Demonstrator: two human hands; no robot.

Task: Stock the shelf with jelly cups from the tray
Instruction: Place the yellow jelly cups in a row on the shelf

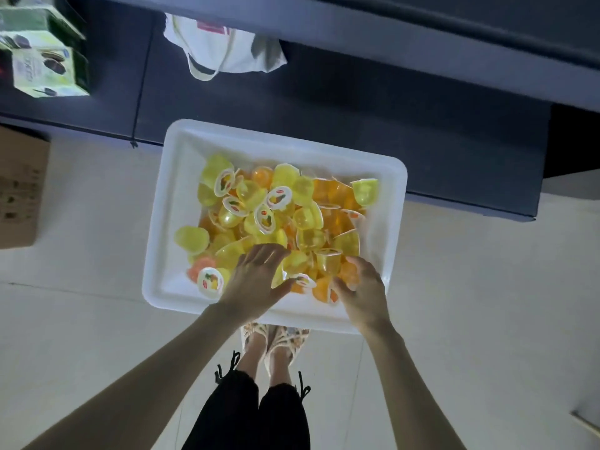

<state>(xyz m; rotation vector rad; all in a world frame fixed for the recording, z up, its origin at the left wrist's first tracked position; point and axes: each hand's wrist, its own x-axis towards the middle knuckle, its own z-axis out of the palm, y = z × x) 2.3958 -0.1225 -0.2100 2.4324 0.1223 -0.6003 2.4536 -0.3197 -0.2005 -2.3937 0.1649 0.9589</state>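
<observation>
1. Reaching down, your left hand (256, 277) lies spread on the jelly cups (276, 216); your right hand (362, 289) curls round orange ones at the near edge of the tray (168, 177).
2. Likely light, slick, squashy: grip sides, not lids.
3. Beyond lies the shelf (324, 102).

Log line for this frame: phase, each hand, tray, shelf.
phase: picking from tray | left hand: spread on jelly cups | right hand: grips orange cup | shelf: no jelly cups in view
</observation>
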